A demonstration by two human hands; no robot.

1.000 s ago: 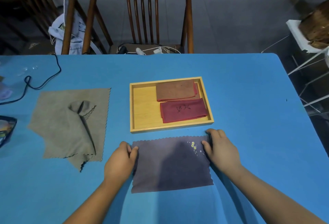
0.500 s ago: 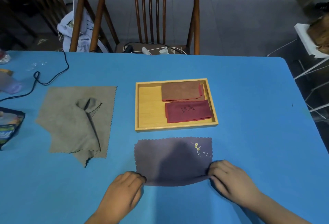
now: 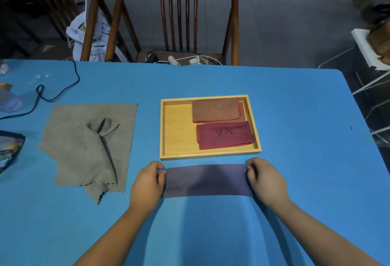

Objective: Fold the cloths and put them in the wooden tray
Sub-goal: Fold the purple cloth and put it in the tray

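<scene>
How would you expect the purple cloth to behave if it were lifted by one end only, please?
The purple cloth would likely droop limply: it lies flat and thin, as does the creased grey cloth. Its fold may fall open, since only the left hand and right hand pinch the ends. Probably very light.

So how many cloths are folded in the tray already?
2: a brown cloth at the back right of the wooden tray, a red cloth in front of it. More could lie underneath.
</scene>
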